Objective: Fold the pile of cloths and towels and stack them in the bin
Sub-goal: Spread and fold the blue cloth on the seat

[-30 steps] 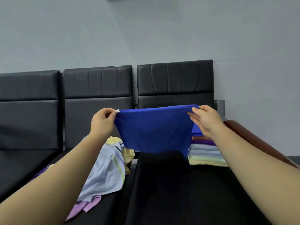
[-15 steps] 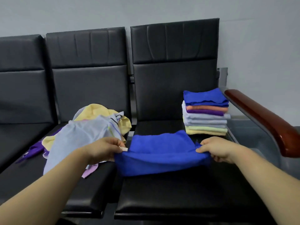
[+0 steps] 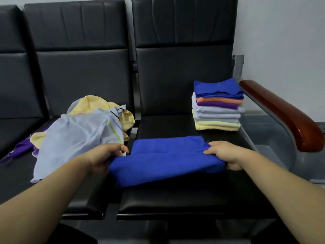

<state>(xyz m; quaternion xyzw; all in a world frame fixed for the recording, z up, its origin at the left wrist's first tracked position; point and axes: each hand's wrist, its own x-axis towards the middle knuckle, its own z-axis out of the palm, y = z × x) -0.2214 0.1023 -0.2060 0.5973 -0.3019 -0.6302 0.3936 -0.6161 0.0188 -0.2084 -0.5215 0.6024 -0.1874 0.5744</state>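
A plush blue cloth (image 3: 163, 159) lies doubled lengthwise on a black padded seat (image 3: 175, 199), the left hand (image 3: 103, 155) and right hand (image 3: 223, 154) each with fingers clamped on one end. The fold looks half made; next, the ends likely need bringing together. Behind stands a squared stack of folded cloths (image 3: 218, 110); at left, a rumpled pile of thin cloths (image 3: 79, 131)

The blue cloth (image 3: 165, 159), held up in the air 1 s ago, now lies doubled in front of the folded stack (image 3: 218, 104). Left hand (image 3: 103, 158) and right hand (image 3: 223, 154) have lowered with it, gripping its ends.
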